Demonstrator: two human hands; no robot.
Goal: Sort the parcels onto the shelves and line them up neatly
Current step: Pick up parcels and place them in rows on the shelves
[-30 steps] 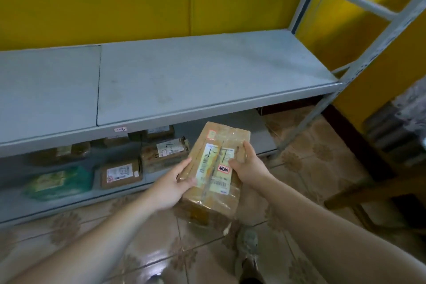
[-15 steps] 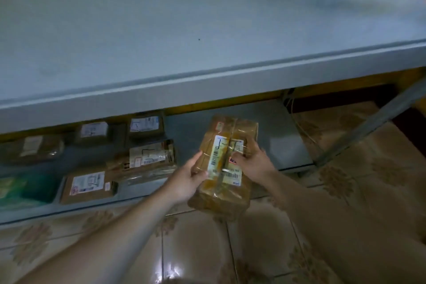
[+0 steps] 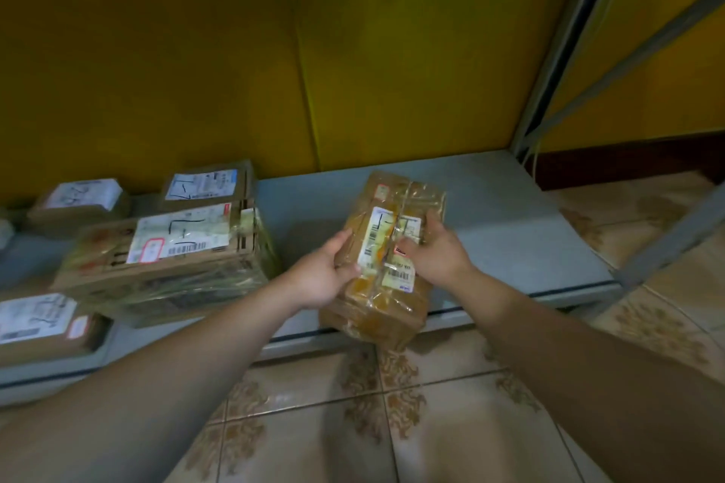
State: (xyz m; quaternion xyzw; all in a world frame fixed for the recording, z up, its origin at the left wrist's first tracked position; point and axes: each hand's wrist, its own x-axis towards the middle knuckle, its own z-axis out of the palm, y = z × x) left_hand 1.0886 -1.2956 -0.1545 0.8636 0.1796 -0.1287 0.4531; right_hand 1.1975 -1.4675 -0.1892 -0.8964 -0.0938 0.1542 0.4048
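Note:
A brown cardboard parcel [image 3: 386,255], wrapped in clear tape with white barcode labels on top, is over the front edge of the low grey shelf [image 3: 510,231]. My left hand [image 3: 323,272] grips its left side and my right hand [image 3: 435,251] grips its right side, thumbs on top. Its near end hangs out past the shelf's front lip above the floor; I cannot tell whether its far end touches the shelf. Left of it on the same shelf lies a larger taped box [image 3: 168,259] with a white label.
Smaller labelled parcels lie on the shelf: two at the back left [image 3: 80,202] [image 3: 206,184] and one at the front left [image 3: 43,325]. A yellow wall [image 3: 353,51] backs the shelf. Grey rack posts [image 3: 565,51] rise at the right. Patterned floor tiles [image 3: 392,423] lie below.
The view dropped below the upper shelf to the bottom one. Both hands carried the parcel forward and down, over the bottom shelf's front edge.

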